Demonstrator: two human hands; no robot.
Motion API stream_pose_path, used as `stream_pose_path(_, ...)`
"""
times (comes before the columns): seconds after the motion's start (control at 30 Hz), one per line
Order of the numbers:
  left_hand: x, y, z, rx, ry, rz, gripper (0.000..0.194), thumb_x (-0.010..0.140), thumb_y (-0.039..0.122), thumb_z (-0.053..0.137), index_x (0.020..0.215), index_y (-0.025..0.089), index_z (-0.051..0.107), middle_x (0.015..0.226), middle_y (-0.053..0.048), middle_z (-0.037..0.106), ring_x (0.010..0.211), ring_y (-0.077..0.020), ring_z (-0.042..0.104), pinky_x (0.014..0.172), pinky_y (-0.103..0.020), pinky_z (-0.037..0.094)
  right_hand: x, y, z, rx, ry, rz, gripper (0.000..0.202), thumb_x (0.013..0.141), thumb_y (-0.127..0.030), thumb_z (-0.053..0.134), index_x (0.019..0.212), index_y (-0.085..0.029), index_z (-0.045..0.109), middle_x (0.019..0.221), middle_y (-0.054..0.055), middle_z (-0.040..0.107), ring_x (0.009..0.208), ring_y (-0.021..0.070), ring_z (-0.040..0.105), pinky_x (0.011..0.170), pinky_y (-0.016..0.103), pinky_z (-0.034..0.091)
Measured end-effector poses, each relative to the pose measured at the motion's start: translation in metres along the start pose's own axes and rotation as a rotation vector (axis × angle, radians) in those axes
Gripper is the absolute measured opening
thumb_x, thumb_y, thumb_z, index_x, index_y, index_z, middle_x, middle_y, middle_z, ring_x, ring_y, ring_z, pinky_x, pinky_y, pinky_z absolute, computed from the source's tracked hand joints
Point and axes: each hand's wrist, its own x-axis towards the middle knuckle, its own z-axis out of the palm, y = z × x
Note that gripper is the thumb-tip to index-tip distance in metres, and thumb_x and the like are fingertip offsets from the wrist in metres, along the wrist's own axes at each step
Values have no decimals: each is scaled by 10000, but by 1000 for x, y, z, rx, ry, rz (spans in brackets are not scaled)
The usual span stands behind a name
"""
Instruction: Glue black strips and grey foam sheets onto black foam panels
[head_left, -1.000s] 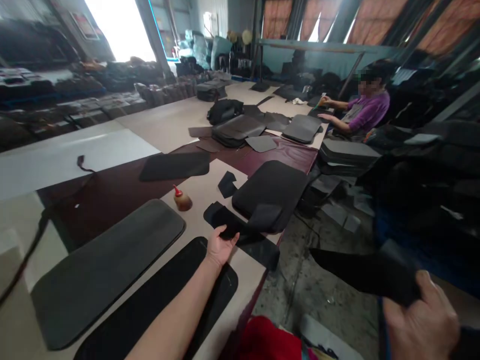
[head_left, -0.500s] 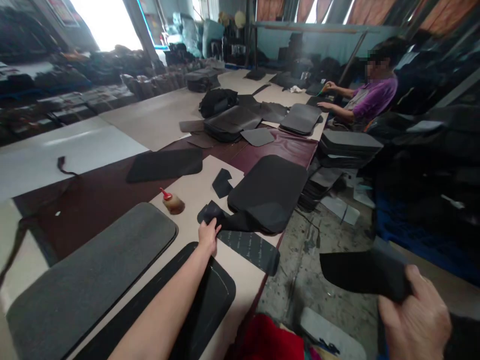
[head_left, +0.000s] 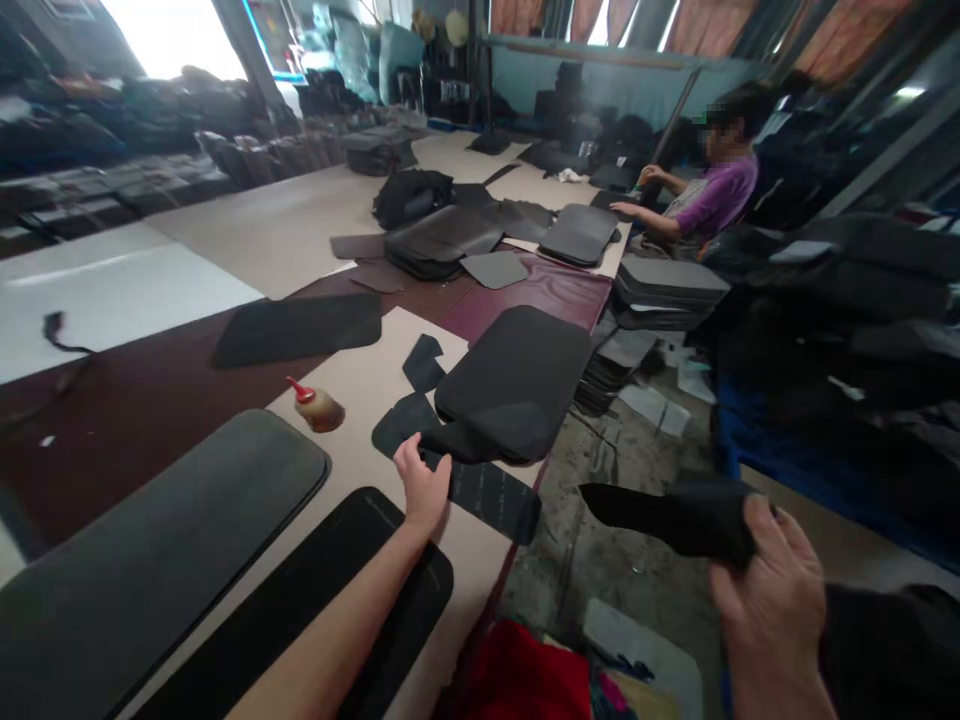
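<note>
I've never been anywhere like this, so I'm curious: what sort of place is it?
Likely a workshop or small factory: a long table bears stacked black panels, the right hand holds a loose black piece, and another person works farther along the table.

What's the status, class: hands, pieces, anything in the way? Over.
Left hand at flat dark pieces. Right hand gripping black piece, midair. Red-tipped bottle nearby, touching neither hand.
</note>
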Motion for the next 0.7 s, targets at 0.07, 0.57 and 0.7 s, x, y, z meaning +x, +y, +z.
stream_pose_path(0.07, -25, 13, 7, -81, -152, 30, 496, 762, 231, 697, 1234, 213, 547, 1348, -131, 472, 1274, -286, 471, 1042, -447, 451, -1, -19, 6, 225, 84, 141, 392, 889, -513, 524, 873, -161, 696, 754, 35, 665, 653, 172, 608, 655, 325, 545)
stream_pose_path(0.57, -159, 120, -33, -261, -892, 196, 1108, 531, 98, 823, 1506, 323, 346, 1578, -75, 326, 1451, -337, 295, 1215, -512, 257, -52, -98, -15, 967, -262, 390, 289, 710, -406, 849, 922, -225, 775, 827, 17, 737, 736, 159, 653, 674, 242, 528)
stream_pose_path(0.7, -167, 135, -44, -252, -840, 254, 977, 550, 162, 843, 1440, 306, 466, 1539, -96, 394, 1451, -355, 297, 1218, -556, 229, -62, -118, -26, 1115, -323, 434, 288, 712, -417, 843, 898, -213, 759, 789, 19, 727, 682, 164, 650, 655, 266, 536)
